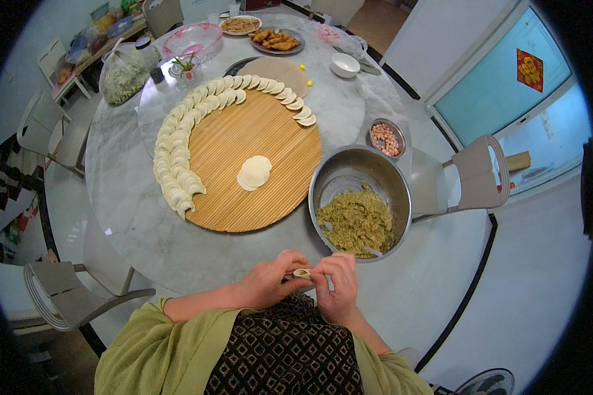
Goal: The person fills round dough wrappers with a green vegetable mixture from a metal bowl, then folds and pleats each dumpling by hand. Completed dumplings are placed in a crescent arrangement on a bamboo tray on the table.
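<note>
Both my hands meet in front of my body, near the table's front edge. Between them is a partly folded dumpling, its wrapper still gaping at the top. My left hand holds its left side, and the fingertips of my right hand pinch its right end. Just beyond my right hand stands a steel bowl of greenish-brown filling. A round bamboo board lies ahead to the left. On it rest a few overlapping round wrappers and rows of folded dumplings along the left and far rim.
A small metal bowl of pink pieces sits past the steel bowl. Farther back are a white bowl, a plate of fried food, a pink-rimmed basin and a filled plastic bag. Chairs surround the marble table.
</note>
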Motion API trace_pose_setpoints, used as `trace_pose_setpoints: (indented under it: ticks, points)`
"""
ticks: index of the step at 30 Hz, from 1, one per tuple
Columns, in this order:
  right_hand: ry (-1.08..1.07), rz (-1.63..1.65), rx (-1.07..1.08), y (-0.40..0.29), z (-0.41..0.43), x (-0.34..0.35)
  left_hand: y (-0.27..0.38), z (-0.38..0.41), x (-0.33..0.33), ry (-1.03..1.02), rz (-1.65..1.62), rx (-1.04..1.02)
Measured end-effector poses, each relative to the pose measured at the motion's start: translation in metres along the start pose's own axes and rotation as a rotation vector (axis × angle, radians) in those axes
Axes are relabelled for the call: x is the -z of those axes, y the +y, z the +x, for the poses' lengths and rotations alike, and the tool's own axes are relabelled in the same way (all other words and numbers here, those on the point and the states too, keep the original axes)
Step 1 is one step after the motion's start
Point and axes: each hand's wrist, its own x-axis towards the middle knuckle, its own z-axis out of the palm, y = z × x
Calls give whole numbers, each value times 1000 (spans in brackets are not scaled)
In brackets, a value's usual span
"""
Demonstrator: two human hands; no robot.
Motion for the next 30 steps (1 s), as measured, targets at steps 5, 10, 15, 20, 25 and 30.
trace_pose_setpoints:
  ticks: [5, 10, 15, 20, 25, 30]
  points:
    - [0, -10, 32, -1, 2, 4, 0, 1, 2, -7, 15, 14]
    - [-55, -42, 50, 0, 6, 7, 0, 2, 3, -24, 39, 25]
    - [-36, -1, 4, 0, 7, 4, 2, 9, 3, 11, 95, -70]
    - [-27, 19, -13, 1, 6, 5, -10, 10, 1, -38, 57, -121]
    - [-53, -20, 45, 4, 7, 8, -17, 9, -3, 27, 37, -177]
    - [-78, -18, 37, 4, 9, 8, -10, 10, -1, 0, 33, -122]
